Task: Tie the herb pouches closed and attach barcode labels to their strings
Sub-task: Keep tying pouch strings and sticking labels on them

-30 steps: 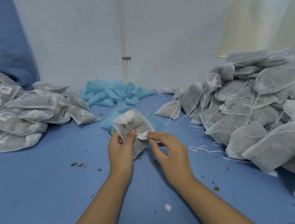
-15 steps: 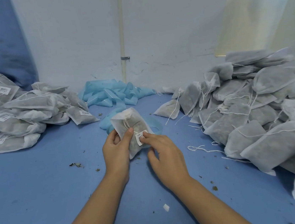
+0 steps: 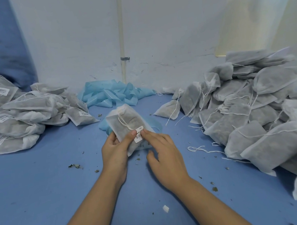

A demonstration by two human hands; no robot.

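Labelling is midway: your left hand (image 3: 114, 150) grips the tied pouch (image 3: 126, 124) at centre, right fingers (image 3: 147, 134) pinch a label (image 3: 139, 133) onto its string (image 3: 124, 121), finished pile (image 3: 13, 117) left, unlabelled heap (image 3: 256, 110) right.

barcode label (image 3: 139, 133) on pouch string | bars visible, print unreadable
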